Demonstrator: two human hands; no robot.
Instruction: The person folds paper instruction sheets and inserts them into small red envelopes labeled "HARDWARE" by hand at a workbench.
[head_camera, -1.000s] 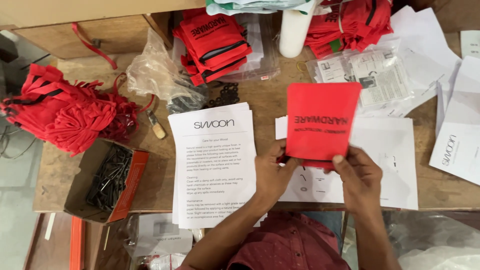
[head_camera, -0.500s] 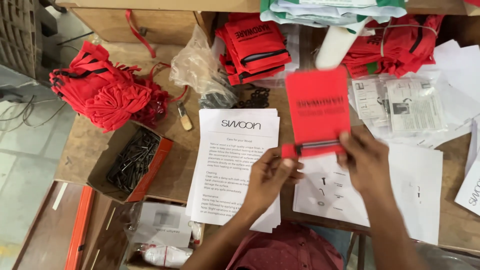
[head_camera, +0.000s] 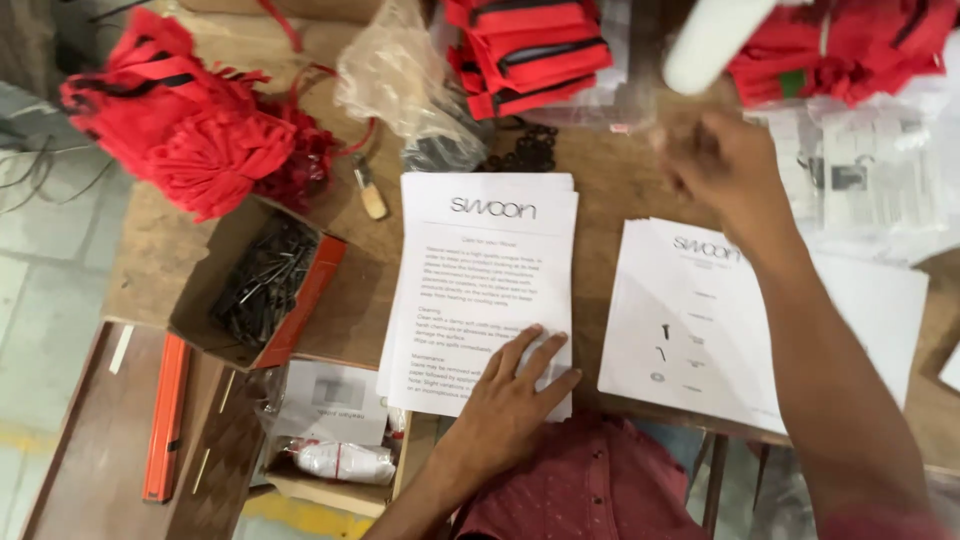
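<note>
My left hand (head_camera: 517, 387) lies flat, fingers spread, on the lower edge of a stack of printed white sheets (head_camera: 485, 262) in the middle of the wooden table (head_camera: 355, 290). My right hand (head_camera: 728, 172) is blurred and raised over the far side of the table, above a second stack of printed sheets with small part drawings (head_camera: 720, 320). Nothing shows in it. It hovers close to a pile of clear plastic packets (head_camera: 855, 180) and a white roll (head_camera: 715, 40).
Folded red pouches (head_camera: 530, 50) lie stacked at the back, more red fabric (head_camera: 850, 45) at the back right. A heap of red drawstring bags (head_camera: 190, 130) sits at the left. A cardboard box of dark screws (head_camera: 262, 285) stands at the table's left edge. A crumpled clear bag (head_camera: 400, 80) lies behind.
Both hands held a red pouch upright before; now the pouch is out of them. My left hand has dropped onto the paper stack and my right hand has reached away to the back right.
</note>
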